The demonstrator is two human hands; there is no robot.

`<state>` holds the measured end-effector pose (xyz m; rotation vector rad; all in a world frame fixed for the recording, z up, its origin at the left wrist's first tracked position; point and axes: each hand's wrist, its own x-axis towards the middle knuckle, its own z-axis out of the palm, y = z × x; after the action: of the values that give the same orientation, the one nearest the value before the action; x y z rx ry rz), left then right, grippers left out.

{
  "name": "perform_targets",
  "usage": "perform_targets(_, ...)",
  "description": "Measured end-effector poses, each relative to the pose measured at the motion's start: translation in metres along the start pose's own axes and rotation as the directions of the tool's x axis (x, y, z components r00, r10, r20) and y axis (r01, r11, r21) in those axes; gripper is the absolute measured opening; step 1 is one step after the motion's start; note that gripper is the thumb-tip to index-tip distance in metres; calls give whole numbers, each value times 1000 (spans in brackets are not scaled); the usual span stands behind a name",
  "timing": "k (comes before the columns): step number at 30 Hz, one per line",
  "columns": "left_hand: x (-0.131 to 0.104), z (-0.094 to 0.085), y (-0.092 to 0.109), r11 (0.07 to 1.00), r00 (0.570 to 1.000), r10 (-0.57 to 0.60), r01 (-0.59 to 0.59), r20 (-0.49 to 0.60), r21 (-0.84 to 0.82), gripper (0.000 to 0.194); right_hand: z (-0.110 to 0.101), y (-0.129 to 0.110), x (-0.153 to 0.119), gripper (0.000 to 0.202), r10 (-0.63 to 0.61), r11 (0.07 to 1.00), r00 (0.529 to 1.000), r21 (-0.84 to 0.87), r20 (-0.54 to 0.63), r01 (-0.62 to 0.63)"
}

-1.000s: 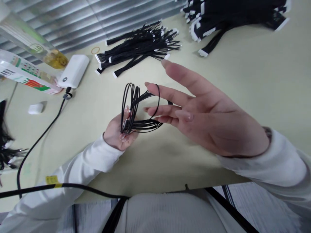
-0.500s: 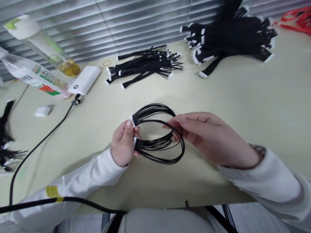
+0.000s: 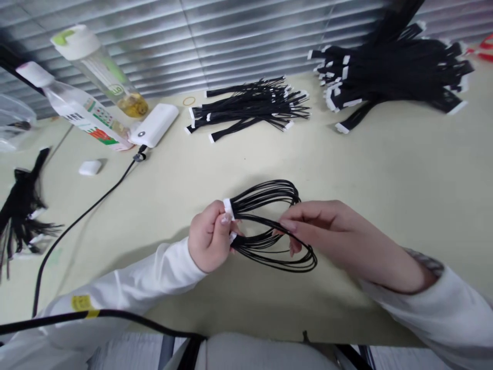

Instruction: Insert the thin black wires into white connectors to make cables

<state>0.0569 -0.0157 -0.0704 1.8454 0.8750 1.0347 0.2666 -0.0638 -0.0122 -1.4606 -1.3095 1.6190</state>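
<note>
A black wire harness (image 3: 269, 191) with white connectors is bent into a loop in front of me, above the table. My left hand (image 3: 211, 237) is closed on its connector ends, the thumb pressing beside the upper white connector (image 3: 228, 208). The second white connector (image 3: 233, 237) shows just below the thumb, partly covered by the fingers. My right hand (image 3: 327, 231) pinches some of the looped wires between thumb and index finger at the harness's right side. Its other fingers curl inside the loop, partly behind the wires.
A small pile of black harnesses (image 3: 246, 107) lies by the blinds, with a larger pile (image 3: 396, 72) at the back right. More harnesses (image 3: 25, 200) lie far left. Two bottles (image 3: 82, 115), a white power bank (image 3: 156, 126) with a black cable (image 3: 88, 208) and a small white case (image 3: 90, 167) stand left.
The camera view has shifted left. My right thumb and fingers now pinch wires farther inside the loop, and the upper wires are more spread. The left hand keeps its hold on the connectors.
</note>
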Motion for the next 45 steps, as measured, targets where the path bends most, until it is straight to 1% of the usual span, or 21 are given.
perform_targets(3,-3,-2,2,1000,999,-7,7,34,18,34,3,-2,-1,22,-3,1000,1000,-21,3,3)
perform_targets(6,-4,-3,7,996,995,-87,86,43,19,35,5,0,-1,25,-13,999,1000,-40,6,14)
perform_targets(8,-3,-3,10,991,990,-137,137,40,5,32,6,1,0,31,-24,998,1000,-56,-7,23)
perform_targets(10,-2,-2,13,986,985,-163,164,52,-17,28,7,2,0,35,-26,997,1000,-68,-8,25)
perform_targets(12,0,-2,15,987,984,-160,162,82,-14,24,8,2,0,33,-16,996,1000,-85,11,17)
perform_targets(15,1,-2,16,993,986,-115,113,120,23,24,10,1,0,28,4,994,1000,-105,18,-2)
perform_targets(20,1,-3,15,994,984,-97,88,149,64,27,13,2,0,29,-29,995,997,-101,-72,21)
perform_targets(22,1,-3,14,994,983,-94,85,157,65,30,14,3,0,29,-68,987,993,-154,-91,53)
perform_targets(23,1,-2,14,994,983,-98,89,153,60,32,14,4,-1,29,-102,975,990,-207,-100,80)
perform_targets(25,2,-2,13,992,984,-125,121,128,42,36,14,5,-2,25,-209,916,971,-370,-113,155)
perform_targets(27,2,0,13,985,980,-170,169,102,12,39,12,5,-4,19,-328,804,939,-551,-99,223)
perform_targets(29,3,1,13,977,974,-209,211,89,-24,41,8,6,-6,17,-401,693,914,-672,-57,262)
perform_targets(31,4,2,13,965,966,-246,252,79,-72,41,5,7,-7,19,-415,621,910,-736,-17,269)
perform_targets(34,6,4,11,933,946,-320,322,39,-158,37,1,8,-6,19,-385,576,923,-774,29,264)
perform_targets(37,10,5,9,889,912,-409,396,-12,-232,35,-2,8,-4,15,-379,579,925,-777,12,247)
perform_targets(39,13,6,7,864,892,-451,429,-28,-264,35,-4,7,-3,13,-417,579,908,-783,-45,227)
perform_targets(41,16,6,6,843,876,-482,454,-30,-290,36,-7,7,-1,12,-466,598,877,-772,-116,215)
perform_targets(44,20,7,4,803,849,-527,482,-39,-352,36,-11,11,4,6,-486,758,818,-614,-308,219)
perform_targets(45,21,8,4,792,844,-535,483,-43,-375,36,-12,14,7,10,-458,829,803,-509,-380,231)
